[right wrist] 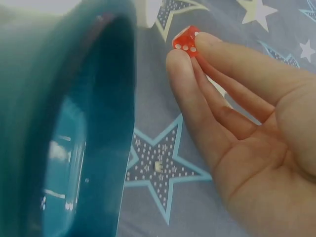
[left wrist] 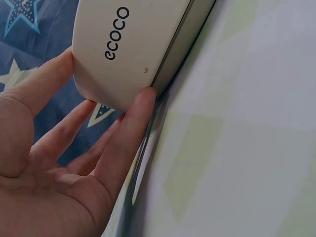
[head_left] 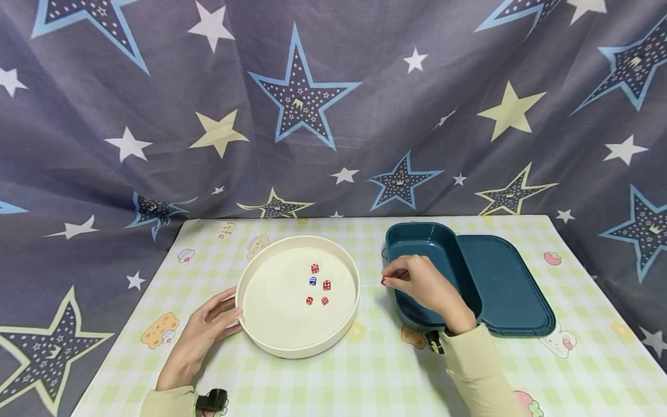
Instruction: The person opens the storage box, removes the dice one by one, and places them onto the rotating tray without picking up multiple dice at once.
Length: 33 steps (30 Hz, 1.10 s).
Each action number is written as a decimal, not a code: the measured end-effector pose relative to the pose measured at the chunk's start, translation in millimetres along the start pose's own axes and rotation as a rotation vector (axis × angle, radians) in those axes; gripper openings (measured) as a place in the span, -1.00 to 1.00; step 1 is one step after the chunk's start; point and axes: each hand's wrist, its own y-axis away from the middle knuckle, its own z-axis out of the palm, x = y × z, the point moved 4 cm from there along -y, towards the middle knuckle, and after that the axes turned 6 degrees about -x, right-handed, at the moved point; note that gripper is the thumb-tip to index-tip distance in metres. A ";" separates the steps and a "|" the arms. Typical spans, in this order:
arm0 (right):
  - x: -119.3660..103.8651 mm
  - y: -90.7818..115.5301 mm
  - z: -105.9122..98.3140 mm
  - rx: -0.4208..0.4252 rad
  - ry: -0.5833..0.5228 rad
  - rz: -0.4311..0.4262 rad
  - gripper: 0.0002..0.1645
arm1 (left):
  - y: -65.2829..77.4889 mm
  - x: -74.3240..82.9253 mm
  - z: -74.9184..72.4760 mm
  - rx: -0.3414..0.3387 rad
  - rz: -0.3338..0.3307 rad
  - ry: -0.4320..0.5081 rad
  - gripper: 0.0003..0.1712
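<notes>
Between the thumb and fingertips of my right hand (head_left: pixel 424 285) is a translucent red die (right wrist: pixel 185 40) with white pips. That hand is over the near left side of a dark teal box (head_left: pixel 461 262), and the die is just outside its left wall. To the left is a round cream tray (head_left: pixel 276 324), marked "ecoco" on its outer wall. Several red dice (head_left: pixel 326 285) and a blue die (head_left: pixel 312 281) lie inside it, right of centre. My left hand (head_left: pixel 200 330) touches the tray's left outer wall with extended fingers and thumb.
A flat teal lid (head_left: pixel 508 284) lies right of the box, against its side. Under everything is a table with a green checked, cartoon-printed cloth (head_left: pixel 271 382). A grey curtain with stars (head_left: pixel 365 127) hangs behind the table.
</notes>
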 end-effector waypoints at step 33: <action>-39.7 -44.0 84.4 -0.135 -0.051 -0.074 -0.93 | 0.3 -0.4 -0.4 0.001 -0.014 0.018 -0.21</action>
